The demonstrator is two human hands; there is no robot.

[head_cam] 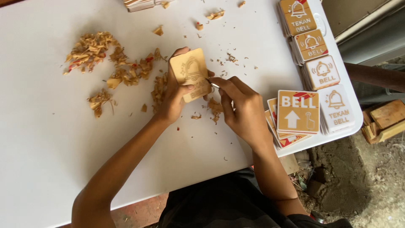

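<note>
My left hand (175, 95) clamps the tan square plaque (190, 78) just above the table (50, 139); right hand (240, 105) pinches a thin metal pick (213, 84) at its edge. Best w/ shallow strokes, plaque held steady.

One view only is given, taken from the head and aimed steeply down. The white table (50, 139) is seen from close above and fills most of the frame, its edge slanting from lower left to the right side. The left hand (175, 95) and right hand (242, 109) are caught near the centre, with both forearms entering from the bottom edge. Bare ground (358, 185) is glimpsed past the table at lower right. The far edge of the table is cut off at the top.
</note>
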